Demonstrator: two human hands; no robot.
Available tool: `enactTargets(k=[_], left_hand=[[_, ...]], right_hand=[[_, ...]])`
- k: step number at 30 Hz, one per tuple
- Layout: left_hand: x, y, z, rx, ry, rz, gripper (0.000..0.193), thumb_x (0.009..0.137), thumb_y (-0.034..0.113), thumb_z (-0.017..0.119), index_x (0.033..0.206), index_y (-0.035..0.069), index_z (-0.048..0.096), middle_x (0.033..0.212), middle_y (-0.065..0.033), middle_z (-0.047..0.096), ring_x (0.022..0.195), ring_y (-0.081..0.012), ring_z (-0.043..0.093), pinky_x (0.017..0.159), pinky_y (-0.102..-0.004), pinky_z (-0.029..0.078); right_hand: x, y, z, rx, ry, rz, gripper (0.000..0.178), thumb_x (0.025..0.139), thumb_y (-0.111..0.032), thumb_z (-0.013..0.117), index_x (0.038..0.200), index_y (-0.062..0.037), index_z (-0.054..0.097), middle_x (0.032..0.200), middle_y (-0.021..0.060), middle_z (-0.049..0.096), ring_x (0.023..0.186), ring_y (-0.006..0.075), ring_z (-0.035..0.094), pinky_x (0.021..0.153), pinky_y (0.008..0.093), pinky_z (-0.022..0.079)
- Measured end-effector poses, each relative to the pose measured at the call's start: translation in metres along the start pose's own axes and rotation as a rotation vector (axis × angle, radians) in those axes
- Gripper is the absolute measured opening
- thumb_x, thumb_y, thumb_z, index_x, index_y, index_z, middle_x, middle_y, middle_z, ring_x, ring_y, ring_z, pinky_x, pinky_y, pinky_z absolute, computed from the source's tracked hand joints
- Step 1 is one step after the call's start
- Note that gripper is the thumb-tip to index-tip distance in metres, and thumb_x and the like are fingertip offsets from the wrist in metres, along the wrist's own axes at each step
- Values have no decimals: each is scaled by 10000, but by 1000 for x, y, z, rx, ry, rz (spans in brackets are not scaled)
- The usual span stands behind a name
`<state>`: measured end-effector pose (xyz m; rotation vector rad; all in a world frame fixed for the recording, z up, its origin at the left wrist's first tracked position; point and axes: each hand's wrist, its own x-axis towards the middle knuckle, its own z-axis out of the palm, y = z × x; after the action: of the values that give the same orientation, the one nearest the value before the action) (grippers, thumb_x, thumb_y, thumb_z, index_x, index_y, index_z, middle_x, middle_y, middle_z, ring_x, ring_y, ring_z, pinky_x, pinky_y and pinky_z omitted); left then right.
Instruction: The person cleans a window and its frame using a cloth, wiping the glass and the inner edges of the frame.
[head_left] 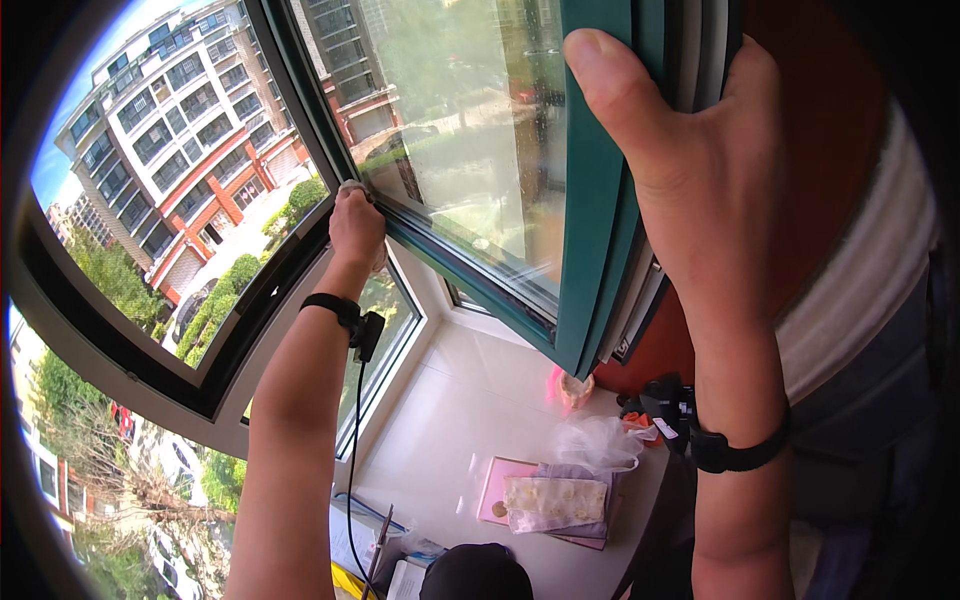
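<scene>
A green-framed window sash (600, 230) stands swung inward, its glass spotted with marks. My right hand (700, 160) grips the sash's free edge, with the thumb on the green face and the fingers wrapped round behind, partly hidden. Farther left, my left hand (355, 228) is closed at the hinge-side corner, beside the dark window frame (268, 290). Bits of a pale cloth (380, 259) show around that hand; most of it is hidden by the fingers. Both wrists wear black straps with small devices, and a black cable hangs from the left one.
Below is a light tiled floor (440, 380) with a pink box (492, 490) under folded cloths (555, 503), a clear plastic bag (595, 442) and a small pink-edged container (573, 390). A reddish-brown panel (800, 180) stands at right. Buildings and trees show outside.
</scene>
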<state>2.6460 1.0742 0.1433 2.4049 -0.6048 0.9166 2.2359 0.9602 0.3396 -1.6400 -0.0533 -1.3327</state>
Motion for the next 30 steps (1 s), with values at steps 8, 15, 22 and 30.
enactTargets(k=[8,15,22,30], left_hand=[[5,11,-23,46,-186,18,223,832,114,563,876,-29,729,1031,-274,681,1032,-449,659,943,-503,532],[-89,94,-78,-182,-140,142,162,839,101,615,820,-37,698,910,-250,648,894,-449,652,838,-513,530],[-168,169,-135,-438,-242,82,128,848,85,648,890,-20,706,922,-214,633,872,-431,644,796,-488,530],[-159,135,-102,-627,23,-79,126,895,73,639,960,-17,700,912,-217,624,848,-424,636,776,-485,519]], right_hand=[[8,45,-6,-46,105,-246,776,841,-499,799,1202,91,447,1041,233,614,908,253,660,801,384,571],[12,54,3,-455,240,-271,784,749,-496,864,1162,77,524,995,177,656,891,254,675,813,370,564],[12,63,1,-407,207,-265,764,816,-421,860,1278,70,500,1151,196,635,1029,270,662,935,380,534],[13,49,0,-421,157,-204,712,860,-373,829,1317,58,495,1211,182,648,1070,235,662,964,359,526]])
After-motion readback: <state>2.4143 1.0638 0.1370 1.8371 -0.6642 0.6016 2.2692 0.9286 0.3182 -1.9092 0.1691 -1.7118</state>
